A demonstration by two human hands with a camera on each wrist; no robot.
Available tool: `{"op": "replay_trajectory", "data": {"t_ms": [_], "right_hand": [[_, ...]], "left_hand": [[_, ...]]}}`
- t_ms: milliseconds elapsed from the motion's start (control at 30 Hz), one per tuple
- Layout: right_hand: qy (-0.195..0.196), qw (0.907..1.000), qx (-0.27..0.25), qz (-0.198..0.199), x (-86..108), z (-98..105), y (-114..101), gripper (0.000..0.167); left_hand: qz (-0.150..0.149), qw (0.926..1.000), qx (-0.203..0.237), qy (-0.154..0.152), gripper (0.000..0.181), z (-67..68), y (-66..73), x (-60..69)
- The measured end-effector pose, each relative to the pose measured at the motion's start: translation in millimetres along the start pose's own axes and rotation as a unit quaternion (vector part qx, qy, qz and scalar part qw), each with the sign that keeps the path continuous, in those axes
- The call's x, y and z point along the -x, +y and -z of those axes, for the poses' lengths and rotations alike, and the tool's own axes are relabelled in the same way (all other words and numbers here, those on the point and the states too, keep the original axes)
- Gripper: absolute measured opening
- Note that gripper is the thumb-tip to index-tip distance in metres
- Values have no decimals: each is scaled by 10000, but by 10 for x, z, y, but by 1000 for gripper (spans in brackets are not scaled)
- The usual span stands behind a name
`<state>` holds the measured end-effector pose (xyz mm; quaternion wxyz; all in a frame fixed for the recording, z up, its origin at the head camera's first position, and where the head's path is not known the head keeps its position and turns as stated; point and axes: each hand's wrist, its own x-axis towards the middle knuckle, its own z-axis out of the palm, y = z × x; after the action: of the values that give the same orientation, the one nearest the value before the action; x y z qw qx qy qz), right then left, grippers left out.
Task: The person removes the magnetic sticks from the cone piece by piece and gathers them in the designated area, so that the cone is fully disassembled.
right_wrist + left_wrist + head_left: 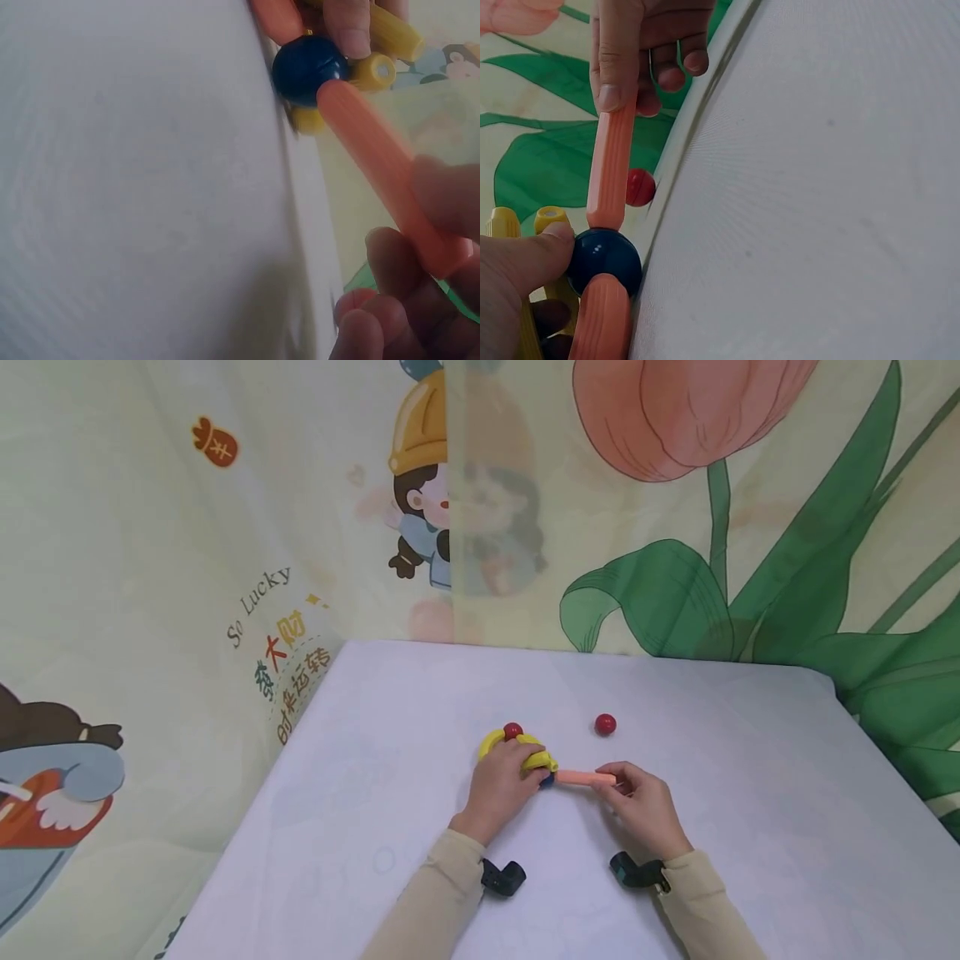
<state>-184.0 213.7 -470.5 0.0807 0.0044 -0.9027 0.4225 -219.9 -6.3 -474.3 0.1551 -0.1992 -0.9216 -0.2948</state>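
The orange stick (577, 777) lies between the two hands, just over the white table (360, 852), with its inner end meeting the blue ball (606, 259); whether that end is seated in a hole cannot be made out. The right hand (641, 806) pinches the stick near its outer end, thumb against fingers, while the left hand (498, 789) grips the yellow sticks (538, 761) of the joined piece, its thumb tip right beside the blue ball. A second orange stick (602, 319) meets the ball on another side, and a red ball (513, 731) sits at the far side of the piece. The step in hand looks like fitting stick and ball together. To do it well, the push should run straight along the stick toward the ball's middle, since a slanted push could slip off the round surface or strain the other joints. Bracing the ball itself with the left thumb would probably stop it turning better than holding the yellow sticks alone. If the stick wobbles, a pinch closer to the ball should steer it better. The loose red ball (605, 724) lies well apart, beyond the right hand.
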Motion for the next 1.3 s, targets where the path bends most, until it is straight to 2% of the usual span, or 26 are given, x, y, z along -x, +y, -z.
{"op": "replay_trajectory", "data": {"t_ms": [233,467,633,1000,1167,1300], "right_hand": [[-68,9999,65,68,41,-5,22,21],[-119,9993,175,313,19,-23,60,19],[-197,9986,268,400,9,-2,58,17],[-405,9982,327,283,5,140,80,19],[-101,9999,74,-42,-21,303,167,24],[76,9996,175,-230,-70,375,244,31]], "left_hand": [[-21,9996,-277,-76,45,-24,-21,27],[-21,9993,-324,157,44,-24,-31,27],[-32,9993,-319,182,44,-15,-24,15],[110,9994,-322,14,44,-25,4,-13],[232,9990,-374,63,44,-33,-23,-23],[189,9991,-368,116,43,-27,-34,-28]]}}
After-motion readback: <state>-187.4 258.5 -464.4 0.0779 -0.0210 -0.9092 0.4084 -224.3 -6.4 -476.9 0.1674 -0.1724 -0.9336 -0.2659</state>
